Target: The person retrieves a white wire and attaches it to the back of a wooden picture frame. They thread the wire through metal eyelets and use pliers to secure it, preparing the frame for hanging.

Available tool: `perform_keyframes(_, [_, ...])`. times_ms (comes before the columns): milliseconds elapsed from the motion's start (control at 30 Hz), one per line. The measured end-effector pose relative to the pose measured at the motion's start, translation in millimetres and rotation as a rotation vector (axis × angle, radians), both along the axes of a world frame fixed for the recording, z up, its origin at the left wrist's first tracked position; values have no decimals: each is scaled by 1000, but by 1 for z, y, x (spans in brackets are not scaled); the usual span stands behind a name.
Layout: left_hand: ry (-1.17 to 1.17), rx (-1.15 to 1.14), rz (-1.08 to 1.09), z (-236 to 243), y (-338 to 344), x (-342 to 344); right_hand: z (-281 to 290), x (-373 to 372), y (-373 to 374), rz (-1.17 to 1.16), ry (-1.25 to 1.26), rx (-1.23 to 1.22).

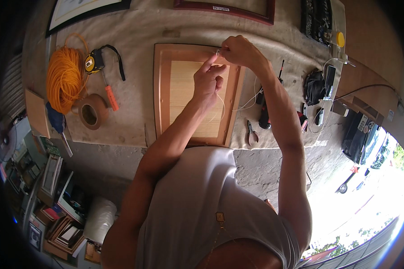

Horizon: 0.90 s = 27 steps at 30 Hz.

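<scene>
A picture frame point(162, 98) lies face down on the table, brown tape around its light wooden backing board point(182, 85). Over its upper right part my left hand point(207, 83) has the index finger stretched to a small metal fitting point(217, 52), the other fingers curled. A thin white cord point(224, 107) trails from under those curled fingers onto the backing. My right hand point(239, 50) is closed in a pinch at the same fitting; its fingers hide what they hold. More white cord runs off the frame's right side.
To the left lie an orange rope coil point(63, 80), a tape measure point(94, 62), an orange-handled screwdriver point(111, 97) and a tape roll point(93, 112). Pliers point(252, 133) and a red-black power tool point(265, 114) lie right. Beyond is a dark red frame point(238, 15).
</scene>
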<state>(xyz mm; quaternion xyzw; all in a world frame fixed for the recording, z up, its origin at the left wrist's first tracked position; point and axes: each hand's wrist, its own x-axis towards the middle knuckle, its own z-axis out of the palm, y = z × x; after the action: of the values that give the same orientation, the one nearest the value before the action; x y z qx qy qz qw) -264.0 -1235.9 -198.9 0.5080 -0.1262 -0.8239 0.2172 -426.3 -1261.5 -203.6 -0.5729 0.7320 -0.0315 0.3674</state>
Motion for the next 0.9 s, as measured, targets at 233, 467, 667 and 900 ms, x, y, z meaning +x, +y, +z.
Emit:
perform_keyframes(233, [49, 10, -54, -8, -2, 4, 1, -2, -2, -8, -49, -6])
perform_keyframes(467, [88, 7, -45, -5, -13, 4, 11, -3, -8, 39, -41, 65])
perform_keyframes(667, [51, 45, -73, -6, -6, 5, 4, -5, -11, 22, -74, 95])
perform_keyframes(900, [29, 40, -62, -3, -3, 1, 2, -8, -8, -13, -118, 102])
